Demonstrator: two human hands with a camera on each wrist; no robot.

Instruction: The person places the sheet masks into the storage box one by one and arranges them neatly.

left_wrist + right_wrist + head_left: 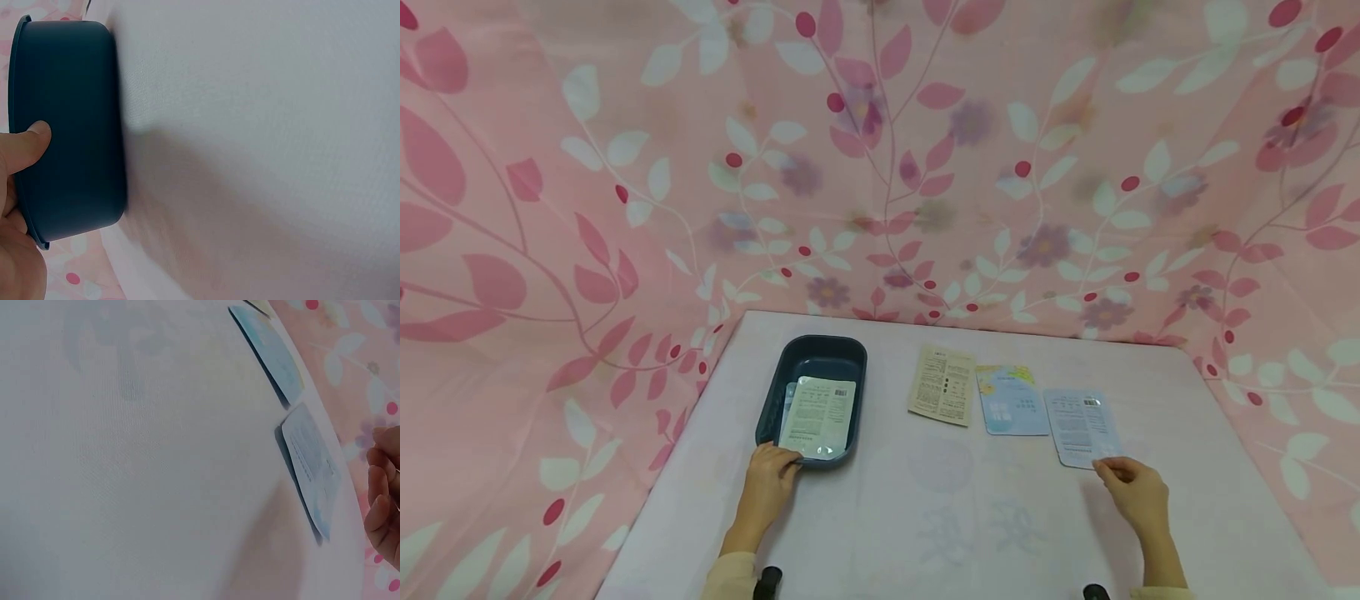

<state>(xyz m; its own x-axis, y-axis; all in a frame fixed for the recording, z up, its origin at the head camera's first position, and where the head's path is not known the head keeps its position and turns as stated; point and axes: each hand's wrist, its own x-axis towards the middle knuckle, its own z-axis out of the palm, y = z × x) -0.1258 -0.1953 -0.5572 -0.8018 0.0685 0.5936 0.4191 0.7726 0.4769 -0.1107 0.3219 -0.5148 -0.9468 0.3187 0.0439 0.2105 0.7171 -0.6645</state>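
At left hand (767,483), blue tray (78,134) gripped, probably to steady it; right hand (1138,496), loose, empty, hovers beside pale-blue packet (1084,427).

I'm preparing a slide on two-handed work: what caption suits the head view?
Left hand grips a dark-blue rectangular plastic tray; right hand is near a pale-blue rectangular packet.

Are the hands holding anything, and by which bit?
The left hand holds the dark blue tray by the rim at its near end. The right hand, by the rightmost packet, holds nothing.
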